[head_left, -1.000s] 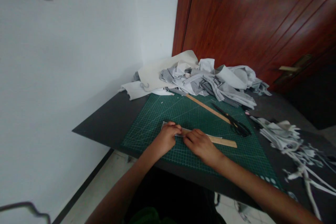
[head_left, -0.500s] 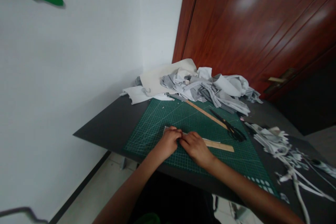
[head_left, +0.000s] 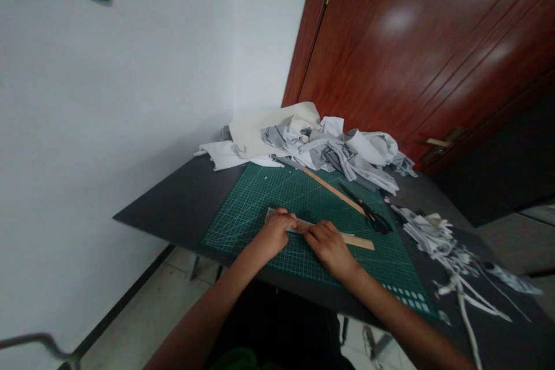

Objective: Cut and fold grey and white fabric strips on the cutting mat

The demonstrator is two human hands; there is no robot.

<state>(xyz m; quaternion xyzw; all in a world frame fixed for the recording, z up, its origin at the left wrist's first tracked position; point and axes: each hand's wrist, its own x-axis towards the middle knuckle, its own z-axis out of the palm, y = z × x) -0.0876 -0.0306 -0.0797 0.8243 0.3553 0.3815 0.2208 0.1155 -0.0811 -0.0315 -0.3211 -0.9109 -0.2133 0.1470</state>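
1. Left hand [head_left: 274,233] pins a grey fabric strip [head_left: 270,213] on the green cutting mat [head_left: 260,196], fingers curled.
2. Right hand [head_left: 330,245] presses flat on the wooden ruler [head_left: 359,240] across it.
3. The hands, touching before, now sit slightly apart.

A pale wooden ruler [head_left: 359,241] lies flat along a thin grey fabric strip [head_left: 269,213] on the green cutting mat [head_left: 281,191].

No legible text. Cutting mat [head_left: 277,202] carries a white grid and pale corner marks, too small to read.
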